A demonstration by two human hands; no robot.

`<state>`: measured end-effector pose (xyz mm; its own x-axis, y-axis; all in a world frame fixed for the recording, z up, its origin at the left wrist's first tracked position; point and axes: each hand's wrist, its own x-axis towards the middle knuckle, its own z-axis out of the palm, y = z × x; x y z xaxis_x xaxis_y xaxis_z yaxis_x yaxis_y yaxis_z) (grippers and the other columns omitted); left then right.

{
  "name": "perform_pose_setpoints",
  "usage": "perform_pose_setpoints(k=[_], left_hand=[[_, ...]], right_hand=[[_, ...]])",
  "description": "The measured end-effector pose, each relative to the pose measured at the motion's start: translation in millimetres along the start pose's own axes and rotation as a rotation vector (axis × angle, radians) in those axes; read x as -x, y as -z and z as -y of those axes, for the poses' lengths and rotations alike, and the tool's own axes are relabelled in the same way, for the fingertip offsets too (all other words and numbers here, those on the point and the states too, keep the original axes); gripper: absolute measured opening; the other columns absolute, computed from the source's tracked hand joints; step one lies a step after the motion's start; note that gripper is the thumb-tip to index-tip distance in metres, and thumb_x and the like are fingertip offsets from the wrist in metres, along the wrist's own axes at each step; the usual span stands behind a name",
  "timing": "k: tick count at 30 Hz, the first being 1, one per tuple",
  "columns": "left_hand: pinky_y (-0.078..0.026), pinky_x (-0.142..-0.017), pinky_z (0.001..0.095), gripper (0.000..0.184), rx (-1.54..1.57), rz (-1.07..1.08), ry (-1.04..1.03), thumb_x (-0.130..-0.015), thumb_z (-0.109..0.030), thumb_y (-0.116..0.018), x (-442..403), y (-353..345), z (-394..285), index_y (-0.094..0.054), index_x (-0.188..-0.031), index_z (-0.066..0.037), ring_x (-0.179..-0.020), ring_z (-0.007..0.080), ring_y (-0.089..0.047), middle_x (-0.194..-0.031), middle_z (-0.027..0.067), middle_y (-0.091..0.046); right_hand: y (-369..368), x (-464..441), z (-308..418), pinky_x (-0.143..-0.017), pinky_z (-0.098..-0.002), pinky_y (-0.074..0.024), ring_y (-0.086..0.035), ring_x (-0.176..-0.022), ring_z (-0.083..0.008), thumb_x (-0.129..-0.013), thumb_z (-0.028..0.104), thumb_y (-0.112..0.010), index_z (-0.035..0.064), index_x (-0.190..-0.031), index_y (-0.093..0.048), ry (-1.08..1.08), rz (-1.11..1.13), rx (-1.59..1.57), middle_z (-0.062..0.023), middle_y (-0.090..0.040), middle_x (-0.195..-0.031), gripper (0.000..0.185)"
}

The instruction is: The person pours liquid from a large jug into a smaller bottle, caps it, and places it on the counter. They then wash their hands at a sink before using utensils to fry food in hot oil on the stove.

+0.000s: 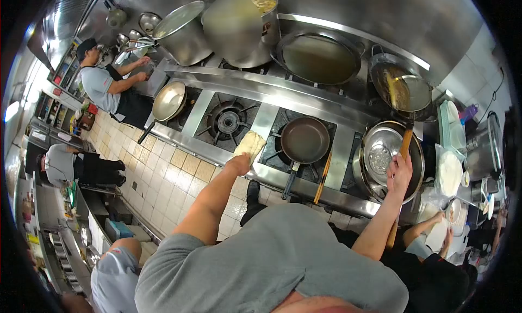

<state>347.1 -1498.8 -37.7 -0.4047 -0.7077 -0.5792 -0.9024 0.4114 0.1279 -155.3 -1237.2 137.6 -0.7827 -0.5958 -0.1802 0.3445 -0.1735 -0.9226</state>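
Note:
My left hand is closed on a folded pale yellow cloth, pressed near the steel strip between two burners at the stove's front. My right hand grips the long wooden handle of a tool whose head I cannot make out clearly, near the back wok. Beneath that handle sits a wide steel basin with a shiny round vessel inside. Between my hands, a dark frying pan rests on a burner, its handle towards me. A pair of long wooden sticks lies beside it.
Tall stockpots and a wide oval pan of brownish liquid stand along the back. A steel pan sits on the left burner. One co-worker stands left; other people are behind and at right, near containers.

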Motion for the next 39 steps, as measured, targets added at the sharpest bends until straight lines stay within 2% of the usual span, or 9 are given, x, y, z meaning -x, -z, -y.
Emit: perform_pose_setpoints(k=[7, 10, 15, 18, 23, 26, 27, 29, 39], left_hand=[[-0.047, -0.104, 0.0502, 0.044, 0.017, 0.029, -0.031, -0.094, -0.021, -0.048, -8, -4, 5, -0.050, -0.132, 0.001, -0.122, 0.0450, -0.058, -0.138, 0.0305, -0.054], [-0.048, -0.103, 0.0507, 0.042, -0.132, -0.005, -0.191, -0.094, -0.022, -0.048, -47, -45, 36, -0.050, -0.129, 0.001, -0.119, 0.0459, -0.059, -0.133, 0.0327, -0.057], [-0.049, -0.099, 0.0517, 0.041, -0.022, 0.015, -0.054, -0.094, -0.023, -0.049, -26, -22, 17, -0.048, -0.127, 0.002, -0.115, 0.0464, -0.061, -0.130, 0.0337, -0.058], [-0.049, -0.099, 0.0517, 0.040, -0.048, 0.029, -0.062, -0.095, -0.021, -0.047, -18, -13, 11, -0.046, -0.128, 0.002, -0.115, 0.0466, -0.061, -0.133, 0.0337, -0.056], [-0.049, -0.099, 0.0514, 0.040, -0.076, 0.001, -0.113, -0.095, -0.020, -0.046, -18, -16, 14, -0.046, -0.127, 0.002, -0.115, 0.0464, -0.061, -0.135, 0.0335, -0.053], [-0.049, -0.100, 0.0512, 0.038, -0.069, 0.022, -0.092, -0.095, -0.021, -0.046, -21, -11, 12, -0.047, -0.126, 0.003, -0.116, 0.0461, -0.061, -0.136, 0.0333, -0.053], [-0.049, -0.100, 0.0510, 0.038, -0.048, 0.032, -0.075, -0.095, -0.021, -0.046, -21, -11, 12, -0.047, -0.125, 0.003, -0.116, 0.0460, -0.061, -0.136, 0.0331, -0.053], [-0.049, -0.100, 0.0510, 0.037, -0.077, 0.045, -0.083, -0.095, -0.021, -0.044, -21, -7, 11, -0.049, -0.124, 0.003, -0.116, 0.0459, -0.061, -0.134, 0.0332, -0.054], [-0.050, -0.099, 0.0509, 0.042, -0.116, 0.057, -0.125, -0.096, -0.023, -0.041, -32, -15, 21, -0.049, -0.126, 0.005, -0.114, 0.0450, -0.062, -0.132, 0.0334, -0.056]], right_hand=[[-12, -8, -8, -0.040, -0.0243, -0.0234, -0.035, -0.048, -0.0059, -0.098, 0.009, -0.061, 0.0087, -0.101, -0.053, -0.114, 0.055, -0.252, -0.0030, -0.057, -0.080, 0.009], [-15, -11, -9, -0.043, -0.0242, -0.0265, -0.038, -0.052, -0.0064, -0.098, 0.009, -0.060, 0.0072, -0.102, -0.051, -0.113, 0.115, -0.314, -0.0036, -0.056, -0.082, 0.010], [-23, -8, -7, -0.044, -0.0245, -0.0281, -0.038, -0.053, -0.0068, -0.098, 0.010, -0.061, 0.0069, -0.102, -0.051, -0.122, 0.114, -0.385, -0.0034, -0.056, -0.083, 0.011], [-25, -8, -10, -0.043, -0.0247, -0.0281, -0.037, -0.052, -0.0071, -0.097, 0.009, -0.060, 0.0069, -0.102, -0.050, -0.108, 0.115, -0.357, -0.0040, -0.056, -0.082, 0.011], [-30, -2, -8, -0.038, -0.0264, -0.0303, -0.041, -0.047, -0.0080, -0.097, 0.006, -0.056, 0.0032, -0.116, -0.051, 0.013, -0.020, 0.076, -0.0048, -0.055, -0.081, 0.020], [-30, -2, -4, -0.037, -0.0255, -0.0307, -0.041, -0.046, -0.0067, -0.099, 0.005, -0.054, 0.0037, -0.118, -0.050, 0.080, -0.068, 0.192, -0.0033, -0.053, -0.080, 0.020], [-28, -2, -3, -0.037, -0.0255, -0.0307, -0.041, -0.046, -0.0067, -0.099, 0.005, -0.054, 0.0037, -0.118, -0.050, 0.082, -0.068, 0.192, -0.0033, -0.053, -0.080, 0.020], [-23, -3, -1, -0.037, -0.0256, -0.0342, -0.043, -0.046, -0.0077, -0.096, 0.005, -0.056, 0.0024, -0.132, -0.048, 0.127, -0.086, 0.234, -0.0025, -0.053, -0.076, 0.037], [-23, 2, 3, -0.038, -0.0248, -0.0348, -0.044, -0.047, -0.0072, -0.096, 0.005, -0.057, 0.0035, -0.133, -0.050, 0.140, 0.000, 0.289, -0.0008, -0.054, -0.075, 0.037]])
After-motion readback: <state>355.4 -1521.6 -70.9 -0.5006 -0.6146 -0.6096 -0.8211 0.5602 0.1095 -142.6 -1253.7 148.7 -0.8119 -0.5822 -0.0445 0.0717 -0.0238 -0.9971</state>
